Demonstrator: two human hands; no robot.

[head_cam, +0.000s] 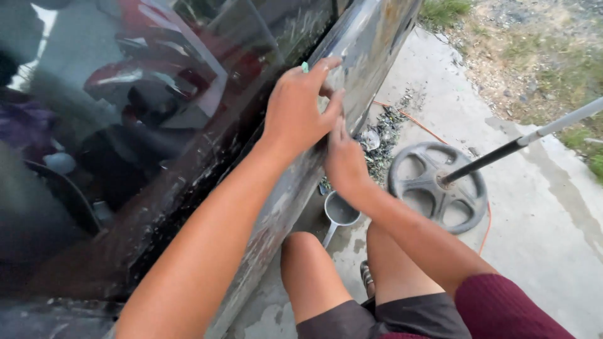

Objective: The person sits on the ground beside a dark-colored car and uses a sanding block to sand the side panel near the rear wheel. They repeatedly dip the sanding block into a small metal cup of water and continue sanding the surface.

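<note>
The left hand (300, 107) lies flat against the car door (352, 56), fingers spread and bent a little, pressing a small green piece (304, 66) to the panel; only a corner of the piece shows above the knuckles, so its kind cannot be told. The right hand (342, 160) is just below and partly behind the left, its fingers held together and pressed to the same panel; whether it grips anything cannot be told. The door's surface about both hands is dull, scratched and streaked, with grey patches running down toward its lower edge. Left of the door panel is the dark window (125, 125), which mirrors red shapes. Below the door, on the concrete floor (553, 238), a small metal dipper (341, 212) stands just under the right wrist, near the person's bare knees. Right of the door lies a grey wheel-shaped base (438, 186) with a pole (521, 142) rising out of its hub. A heap of dark scraps (384, 135) lies at the door's foot between it and the base, and an orange cord (418, 122) runs past the scraps.
</note>
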